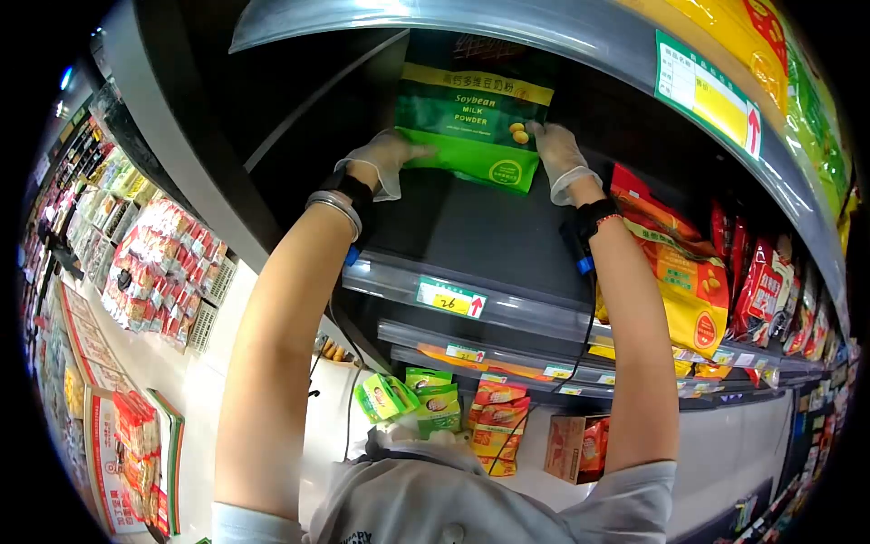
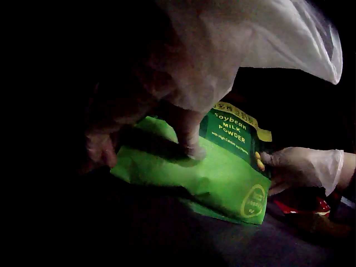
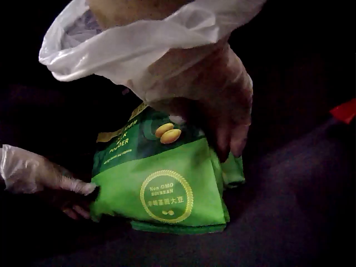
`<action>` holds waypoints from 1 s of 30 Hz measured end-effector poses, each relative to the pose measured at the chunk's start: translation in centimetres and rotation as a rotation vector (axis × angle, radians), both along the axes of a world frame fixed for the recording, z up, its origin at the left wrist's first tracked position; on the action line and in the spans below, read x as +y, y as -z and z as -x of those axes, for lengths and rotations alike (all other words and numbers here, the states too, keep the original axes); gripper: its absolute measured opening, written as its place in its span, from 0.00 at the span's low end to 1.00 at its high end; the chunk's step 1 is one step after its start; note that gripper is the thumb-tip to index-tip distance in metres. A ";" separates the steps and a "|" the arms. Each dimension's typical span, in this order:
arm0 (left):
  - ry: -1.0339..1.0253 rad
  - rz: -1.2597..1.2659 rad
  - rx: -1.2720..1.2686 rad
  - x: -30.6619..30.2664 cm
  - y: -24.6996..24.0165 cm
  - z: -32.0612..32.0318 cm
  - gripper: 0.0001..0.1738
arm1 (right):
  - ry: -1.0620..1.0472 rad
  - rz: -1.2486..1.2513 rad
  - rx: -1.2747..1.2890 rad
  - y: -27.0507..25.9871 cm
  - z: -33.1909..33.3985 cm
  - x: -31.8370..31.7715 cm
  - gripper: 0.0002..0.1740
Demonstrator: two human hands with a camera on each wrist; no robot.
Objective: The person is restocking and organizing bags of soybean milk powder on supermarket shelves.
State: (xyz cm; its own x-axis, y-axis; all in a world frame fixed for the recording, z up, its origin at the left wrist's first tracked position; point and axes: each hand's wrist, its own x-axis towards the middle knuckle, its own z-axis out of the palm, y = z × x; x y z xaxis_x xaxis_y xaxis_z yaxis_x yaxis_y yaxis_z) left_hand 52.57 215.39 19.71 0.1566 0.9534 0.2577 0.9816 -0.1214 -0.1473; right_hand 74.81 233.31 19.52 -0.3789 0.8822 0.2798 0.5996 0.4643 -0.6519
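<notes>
In the head view, the gloved left hand (image 1: 388,161) and right hand (image 1: 559,150) hold the green soybean milk powder bag (image 1: 468,136) between them, one at each side, probably because the soft pouch would sag from a single hold. Its printed front faces the wearer. The dark shelf (image 1: 417,240) spreads below the grip, with a price label (image 1: 451,297) along its front edge; a red-and-yellow bag (image 1: 675,263) stands to the grip's right.

In the left wrist view, the left thumb presses the bag's front, seemingly to steady that side.

In the right wrist view, the right fingers curl round the opposite edge; the bag's base seems to touch the shelf, though darkness makes that unsure.
</notes>
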 end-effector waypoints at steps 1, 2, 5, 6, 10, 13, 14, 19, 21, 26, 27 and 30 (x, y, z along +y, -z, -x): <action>-0.001 0.003 0.004 0.1 -0.3 -0.5 0.21 | -0.001 0.003 0.004 0.2 0.1 0.0 0.27; -0.159 0.117 -0.264 0.6 -0.7 -0.8 0.23 | 0.036 0.016 0.036 0.1 0.3 -0.2 0.26; -0.172 0.246 -0.482 3.5 2.9 2.9 0.29 | 0.111 0.020 0.086 -0.7 0.7 -1.1 0.25; -0.028 0.263 -0.434 4.3 4.3 4.2 0.31 | 0.150 0.012 0.100 -0.9 0.7 -1.3 0.24; -0.141 0.136 -0.502 3.8 3.4 2.6 0.33 | 0.097 -0.106 0.067 -0.4 0.3 1.4 0.24; -0.474 0.083 -0.843 5.8 4.5 1.3 0.29 | 0.087 0.075 0.091 -1.4 -0.4 1.4 0.23; -0.474 0.083 -0.843 6.4 5.0 1.8 0.29 | 0.087 0.076 0.091 -1.6 -0.5 1.1 0.23; -0.511 0.182 -0.685 9.0 7.0 3.5 0.23 | 0.059 -0.087 -0.026 -2.4 -1.4 -1.6 0.27; -0.542 0.176 -0.676 8.5 6.6 3.4 0.20 | 0.042 -0.044 -0.140 -1.8 -1.5 0.0 0.30; -0.628 0.147 -0.656 8.3 7.0 3.9 0.24 | -0.050 0.267 -0.189 -3.0 -2.7 -1.6 0.27; -0.476 0.166 -0.309 5.7 4.8 1.5 0.20 | -0.044 0.277 -0.191 -3.1 -2.9 -2.3 0.27; -0.247 0.127 -0.048 3.5 4.5 1.2 0.21 | -0.187 0.347 -0.336 -1.9 -3.1 -2.5 0.29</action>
State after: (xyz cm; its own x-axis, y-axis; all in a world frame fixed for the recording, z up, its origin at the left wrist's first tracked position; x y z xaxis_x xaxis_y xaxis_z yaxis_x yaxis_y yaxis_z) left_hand 51.40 218.87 15.21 -0.0939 0.9863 0.1356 0.9893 0.1077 -0.0985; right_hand 77.93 230.83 21.40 -0.5578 0.8099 -0.1815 0.7296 0.3743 -0.5723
